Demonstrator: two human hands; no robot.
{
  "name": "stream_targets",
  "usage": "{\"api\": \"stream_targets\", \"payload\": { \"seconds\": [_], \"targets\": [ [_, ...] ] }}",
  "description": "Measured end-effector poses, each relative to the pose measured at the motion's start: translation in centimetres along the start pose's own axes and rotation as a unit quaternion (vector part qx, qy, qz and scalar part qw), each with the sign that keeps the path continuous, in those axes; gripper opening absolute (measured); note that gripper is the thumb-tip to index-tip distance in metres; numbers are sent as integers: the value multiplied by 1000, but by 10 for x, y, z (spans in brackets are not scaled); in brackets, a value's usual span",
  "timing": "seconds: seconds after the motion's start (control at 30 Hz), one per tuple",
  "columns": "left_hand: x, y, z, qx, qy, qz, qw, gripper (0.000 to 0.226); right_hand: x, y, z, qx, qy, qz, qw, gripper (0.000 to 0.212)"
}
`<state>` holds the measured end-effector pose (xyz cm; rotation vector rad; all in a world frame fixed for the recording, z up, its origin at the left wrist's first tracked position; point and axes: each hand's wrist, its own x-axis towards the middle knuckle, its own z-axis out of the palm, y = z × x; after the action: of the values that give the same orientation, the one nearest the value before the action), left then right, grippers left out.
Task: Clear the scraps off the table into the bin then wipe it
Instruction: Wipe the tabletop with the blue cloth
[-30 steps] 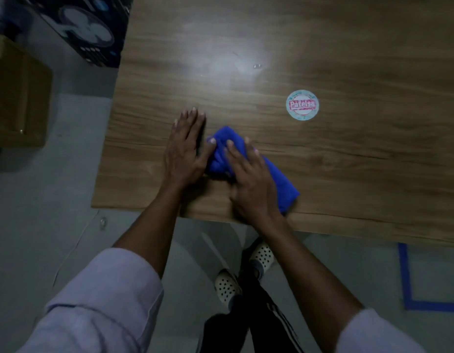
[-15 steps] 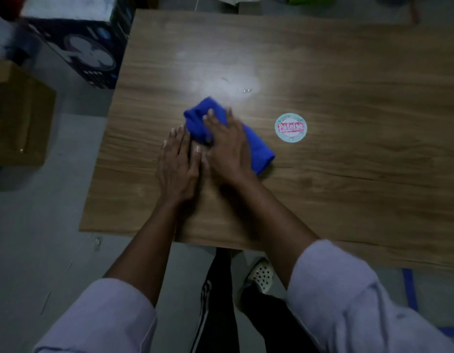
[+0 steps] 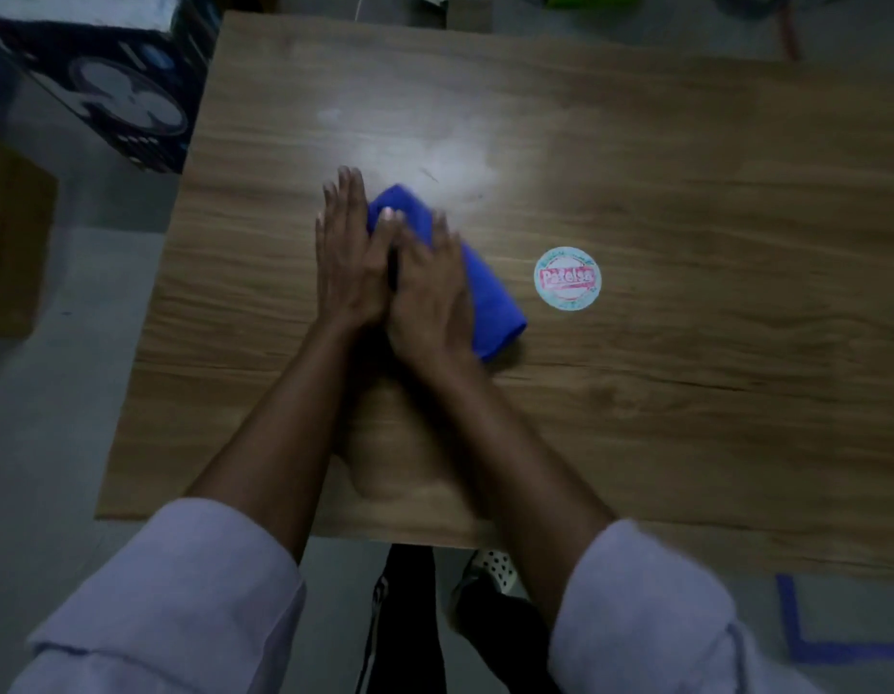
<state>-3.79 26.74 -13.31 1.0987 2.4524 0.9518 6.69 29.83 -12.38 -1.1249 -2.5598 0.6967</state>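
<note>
A folded blue cloth (image 3: 490,298) lies on the wooden table (image 3: 685,393) near its middle. My right hand (image 3: 430,288) presses flat on top of the cloth with straight fingers and covers much of it. Beside it on the left, my left hand (image 3: 347,257) lies flat on the table, fingers straight, its inner edge touching the cloth and the right hand. A few tiny specks (image 3: 430,175) show on the shiny patch just beyond the cloth.
A round sticker (image 3: 567,278) is stuck to the table right of the cloth. A dark box printed with a fan (image 3: 109,92) stands on the floor at the far left, a brown cardboard box (image 3: 14,242) nearer. Blue tape (image 3: 805,638) marks the floor.
Both hands and the cloth slid away from the near table edge toward the middle, then shifted slightly; my left hand has closed up against the right hand.
</note>
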Motion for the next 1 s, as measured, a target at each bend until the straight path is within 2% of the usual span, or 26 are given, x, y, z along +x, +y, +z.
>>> {"api": "stream_targets", "payload": {
  "seconds": [0.1,0.17,0.23,0.33,0.43,0.5,0.57,0.63,0.7,0.83,0.9,1.0],
  "targets": [
    [16,-12,-8,-24,-11,5,1000,75,-30,10,-10,38,-6,-35,999,72],
    [17,-21,-10,23,-29,23,999,75,-25,46,-30,19,13,-1,1000,80],
    [13,-13,-7,18,-23,18,999,73,2,79,-51,-4,36,65,997,78],
    [10,-7,0,37,-15,42,998,75,56,84,-56,-42,46,129,990,74],
    [10,-11,2,70,-17,55,996,75,73,39,-27,-1,21,85,996,73],
    [10,-10,-3,48,-20,38,998,76,50,17,-9,24,14,11,1000,66],
    [10,-9,-6,47,-31,44,997,78,17,23,-11,25,13,-29,999,69],
    [10,-9,-7,83,-43,75,993,78,0,51,-25,4,2,-14,1000,78],
    [10,-9,-6,103,-44,80,990,78,12,76,-42,-15,0,40,999,81],
    [10,-6,-4,119,-33,74,990,77,77,71,-46,-34,20,117,992,74],
    [10,-6,-3,116,-32,72,990,76,73,50,-33,-18,11,98,995,72],
    [10,-5,-6,94,-35,65,993,77,17,27,-13,31,5,-1,1000,76]
  ]
}}
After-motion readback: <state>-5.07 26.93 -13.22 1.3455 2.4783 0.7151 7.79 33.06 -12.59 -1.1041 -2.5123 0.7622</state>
